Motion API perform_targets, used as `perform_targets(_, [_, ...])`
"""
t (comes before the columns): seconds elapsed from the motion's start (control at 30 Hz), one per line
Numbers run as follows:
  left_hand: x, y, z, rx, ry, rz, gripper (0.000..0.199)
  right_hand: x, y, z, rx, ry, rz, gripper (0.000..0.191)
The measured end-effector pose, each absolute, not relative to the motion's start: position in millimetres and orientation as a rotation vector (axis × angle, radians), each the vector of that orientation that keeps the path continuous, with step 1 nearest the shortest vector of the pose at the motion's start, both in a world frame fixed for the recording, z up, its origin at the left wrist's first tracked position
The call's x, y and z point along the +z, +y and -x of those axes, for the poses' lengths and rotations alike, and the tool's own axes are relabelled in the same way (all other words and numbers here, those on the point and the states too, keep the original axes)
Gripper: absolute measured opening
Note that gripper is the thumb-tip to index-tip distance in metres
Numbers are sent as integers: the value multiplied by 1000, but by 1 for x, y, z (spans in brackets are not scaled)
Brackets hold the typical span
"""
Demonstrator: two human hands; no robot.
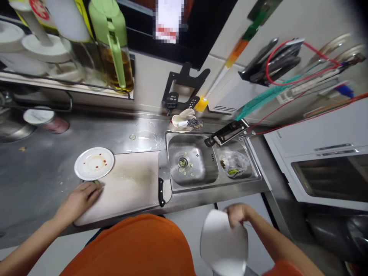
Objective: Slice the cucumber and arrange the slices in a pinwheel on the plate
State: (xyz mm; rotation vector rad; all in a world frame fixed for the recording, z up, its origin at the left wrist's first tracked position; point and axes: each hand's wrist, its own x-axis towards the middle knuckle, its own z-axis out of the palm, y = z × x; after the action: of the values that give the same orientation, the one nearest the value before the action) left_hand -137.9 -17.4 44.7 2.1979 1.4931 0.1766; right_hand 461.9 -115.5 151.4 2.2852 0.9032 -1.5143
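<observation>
My left hand is closed at the left edge of the white cutting board, its fingertips around a small green vegetable piece. Just beyond it is a white plate with red bits and a little brownish liquid, partly over the board's corner. Wet, pale green smears mark the board's middle. A knife with a black handle lies along the board's right edge. Off the counter's front edge, my right hand grips the rim of a white bowl, which is tilted; its contents, if any, are hidden.
A double sink holds green slices around its left drain and a plastic bag of scraps on the right. Behind stand a scrubber holder, a pink can and an oil bottle. A microwave is at right.
</observation>
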Motion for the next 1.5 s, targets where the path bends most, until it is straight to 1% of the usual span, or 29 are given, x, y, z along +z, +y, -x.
perform_targets(0.07, [46,-17,136,189,1500,-2188,40,148,-70,-469,-1717,702,-2163,37])
perform_targets(0.17, [45,-17,135,196,1513,-2166,40,136,-2,-466,-2044,643,-2101,46])
perform_targets(0.37, [41,-19,138,231,1538,-2105,38,88,89,-399,-2518,837,-2244,47])
perform_targets(0.47, [45,-17,128,327,1598,-2044,37,64,120,-350,-2804,839,-2151,49])
perform_targets(0.57, [54,-1,101,483,1714,-1930,39,45,146,-307,-2963,787,-2069,50])
perform_targets(0.67, [63,36,61,521,1793,-1745,40,31,164,-275,-2944,739,-2036,47])
perform_targets(0.8, [64,94,18,437,1903,-1456,49,20,177,-251,-2898,749,-2003,48])
perform_targets(0.93, [50,128,3,336,1899,-1371,42,14,184,-241,-2832,783,-2039,51])
perform_targets(1.1, [35,137,0,350,1944,-1334,36,7,193,-238,-2706,880,-2113,42])
perform_targets(1.27, [32,142,-5,350,1978,-1298,34,-4,200,-235,-2445,1079,-2290,33])
perform_targets(1.5, [26,144,-5,354,1991,-1309,34,-9,202,-237,-1917,1362,-2412,27])
